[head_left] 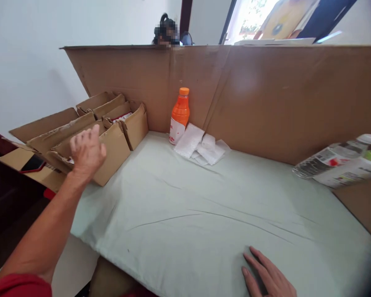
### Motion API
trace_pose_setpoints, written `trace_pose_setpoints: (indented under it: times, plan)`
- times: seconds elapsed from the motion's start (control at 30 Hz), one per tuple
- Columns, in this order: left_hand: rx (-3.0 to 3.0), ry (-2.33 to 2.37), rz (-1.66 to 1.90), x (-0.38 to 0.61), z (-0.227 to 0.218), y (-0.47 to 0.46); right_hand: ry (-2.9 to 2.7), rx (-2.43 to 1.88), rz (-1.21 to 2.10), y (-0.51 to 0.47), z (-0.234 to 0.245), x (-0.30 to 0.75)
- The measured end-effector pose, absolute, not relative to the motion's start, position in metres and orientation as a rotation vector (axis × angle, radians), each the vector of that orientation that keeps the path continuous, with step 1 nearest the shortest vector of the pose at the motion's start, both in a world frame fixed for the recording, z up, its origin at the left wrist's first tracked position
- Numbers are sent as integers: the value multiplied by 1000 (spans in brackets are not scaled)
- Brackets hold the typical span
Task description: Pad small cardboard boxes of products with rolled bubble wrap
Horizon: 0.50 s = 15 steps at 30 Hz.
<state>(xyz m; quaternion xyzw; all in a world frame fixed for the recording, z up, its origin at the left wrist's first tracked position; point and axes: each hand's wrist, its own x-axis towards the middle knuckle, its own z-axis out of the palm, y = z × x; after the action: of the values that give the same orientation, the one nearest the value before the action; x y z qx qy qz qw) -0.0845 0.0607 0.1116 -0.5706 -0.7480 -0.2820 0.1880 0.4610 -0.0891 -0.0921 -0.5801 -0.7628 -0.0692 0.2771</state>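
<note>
My left hand (pixel 88 150) is over the front cardboard box (pixel 114 154) at the left of the table. Its fingers bend down and away from me, so the fingertips are hidden and I cannot tell whether they hold anything. Something white shows at the box's near side, partly behind the hand. Low at the right, my right hand (pixel 267 276) rests on the pale green cloth (pixel 173 231), its fingers apart and nothing in them.
Behind the front box stand more open cardboard boxes (pixel 137 128). An orange bottle (pixel 181 111) and white plastic packets (pixel 200 144) are against the cardboard wall (pixel 266 95). Clear bottles (pixel 330 159) lie at the right. A person (pixel 167 31) is beyond the wall.
</note>
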Motion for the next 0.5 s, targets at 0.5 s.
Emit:
trace_pose_setpoints:
  times: [0.5]
  plan:
    - [-2193, -1737, -1116, -10, 96, -25, -2024, -1588, -255, -93, -85, 450]
